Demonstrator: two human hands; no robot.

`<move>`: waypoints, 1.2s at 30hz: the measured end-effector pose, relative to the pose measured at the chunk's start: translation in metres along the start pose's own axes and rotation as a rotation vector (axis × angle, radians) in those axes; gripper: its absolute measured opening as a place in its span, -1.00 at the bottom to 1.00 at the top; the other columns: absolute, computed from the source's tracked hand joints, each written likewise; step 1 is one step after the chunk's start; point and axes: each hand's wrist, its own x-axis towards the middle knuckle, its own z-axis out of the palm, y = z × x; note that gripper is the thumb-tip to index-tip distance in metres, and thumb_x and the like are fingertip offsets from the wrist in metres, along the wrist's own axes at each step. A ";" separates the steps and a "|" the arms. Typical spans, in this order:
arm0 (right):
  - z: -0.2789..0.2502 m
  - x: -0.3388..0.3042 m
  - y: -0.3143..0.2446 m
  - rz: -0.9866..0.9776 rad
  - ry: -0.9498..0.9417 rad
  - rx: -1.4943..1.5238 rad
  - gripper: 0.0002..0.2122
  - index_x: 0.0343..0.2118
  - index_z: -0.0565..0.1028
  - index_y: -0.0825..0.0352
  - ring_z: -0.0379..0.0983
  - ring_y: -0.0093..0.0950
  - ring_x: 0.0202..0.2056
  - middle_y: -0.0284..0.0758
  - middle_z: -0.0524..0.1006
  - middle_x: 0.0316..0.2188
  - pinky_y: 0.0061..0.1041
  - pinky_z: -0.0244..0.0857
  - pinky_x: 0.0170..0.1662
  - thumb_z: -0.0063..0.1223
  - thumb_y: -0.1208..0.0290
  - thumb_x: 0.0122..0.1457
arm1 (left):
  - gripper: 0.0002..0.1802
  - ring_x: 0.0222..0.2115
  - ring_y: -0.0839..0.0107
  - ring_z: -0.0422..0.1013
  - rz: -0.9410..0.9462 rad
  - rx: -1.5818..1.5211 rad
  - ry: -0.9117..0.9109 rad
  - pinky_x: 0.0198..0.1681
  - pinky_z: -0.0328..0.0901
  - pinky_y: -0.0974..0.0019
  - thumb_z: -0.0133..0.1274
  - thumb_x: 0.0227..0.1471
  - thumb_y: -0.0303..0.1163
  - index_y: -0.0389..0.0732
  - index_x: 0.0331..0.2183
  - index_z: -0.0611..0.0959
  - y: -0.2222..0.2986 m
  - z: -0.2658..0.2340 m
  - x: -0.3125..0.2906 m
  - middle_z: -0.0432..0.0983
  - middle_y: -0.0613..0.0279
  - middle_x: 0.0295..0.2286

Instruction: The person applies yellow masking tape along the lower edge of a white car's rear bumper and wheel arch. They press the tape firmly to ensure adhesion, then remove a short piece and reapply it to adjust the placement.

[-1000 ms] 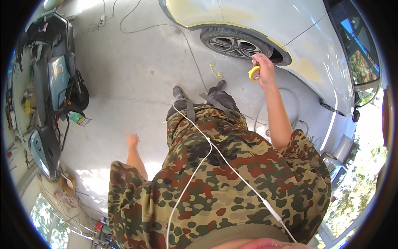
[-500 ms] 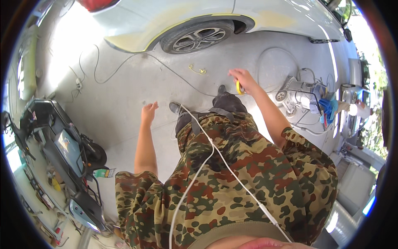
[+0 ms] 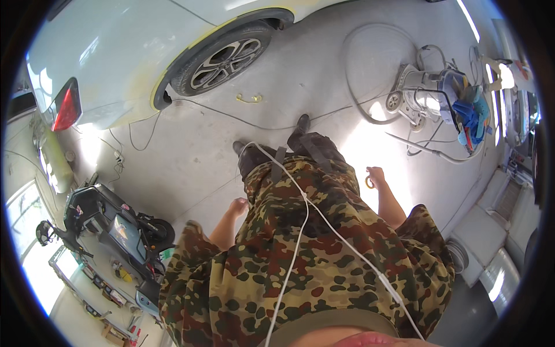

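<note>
Low on my right side, my right hand (image 3: 377,174) is closed on a small yellow tape roll (image 3: 369,183), whose ring hangs below the fingers. My left hand (image 3: 239,206) hangs beside my left thigh, close to my camouflage smock. Its fingers curl away from view and are too small to make out; nothing shows in it. Ahead on the left stands a pale car (image 3: 124,58) with yellowish patches round its rear wheel (image 3: 226,61). A crumpled yellow strip (image 3: 248,99) lies on the floor near that wheel.
A dark cable (image 3: 243,122) crosses the grey floor in front of my shoes (image 3: 300,123). On the right, a wheeled machine (image 3: 419,92) with a hose (image 3: 348,63) carries blue cloths (image 3: 475,115). A dark scooter (image 3: 118,228) stands at left. A white cord hangs down my front.
The view has turned to the right, so the car sits further left and shows its red tail light. Both hands have come down closer to my body, the right one still with the tape roll.
</note>
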 end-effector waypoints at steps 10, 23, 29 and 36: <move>-0.012 0.069 -0.147 -0.276 -0.142 0.237 -0.70 -0.17 0.65 0.40 0.33 -0.51 -0.61 -0.32 0.48 -0.50 -0.43 0.22 -0.52 0.08 0.24 0.28 | -0.57 -0.14 0.00 0.58 0.330 0.157 0.032 -0.07 0.43 -0.01 0.13 0.24 -0.09 -0.24 -0.06 0.72 0.184 0.028 -0.005 0.69 -0.02 -0.18; -0.056 -0.014 0.047 0.342 0.054 0.398 -0.80 -0.30 0.63 0.44 0.22 -0.53 -0.75 -0.38 0.33 -0.69 -0.46 0.08 -0.68 0.18 0.36 0.21 | -0.54 0.00 -0.18 0.50 0.245 0.415 0.118 0.01 0.38 -0.09 0.11 0.24 -0.08 -0.26 -0.04 0.70 0.180 -0.087 0.021 0.65 -0.14 -0.08; -0.037 -0.011 -0.173 -0.029 -0.294 0.024 -0.60 -0.39 0.61 0.40 0.29 -0.53 -0.67 -0.38 0.40 -0.67 -0.43 0.15 -0.60 0.24 0.05 0.24 | -0.38 -0.41 0.32 0.58 -0.049 -0.463 0.126 -0.37 0.41 0.20 -0.05 0.33 0.17 -0.26 -0.35 0.68 0.185 -0.116 0.077 0.62 0.19 -0.45; 0.007 -0.136 -0.269 0.025 -0.528 -0.428 -0.45 -0.17 0.67 0.41 0.46 -0.52 -0.46 -0.33 0.57 -0.49 -0.42 0.37 -0.38 0.19 -0.14 0.27 | -0.15 -0.25 0.27 0.43 -0.306 -0.509 -0.165 -0.07 0.27 -0.06 -0.24 0.24 0.47 -0.15 -0.12 0.68 0.243 -0.158 0.184 0.57 0.26 -0.29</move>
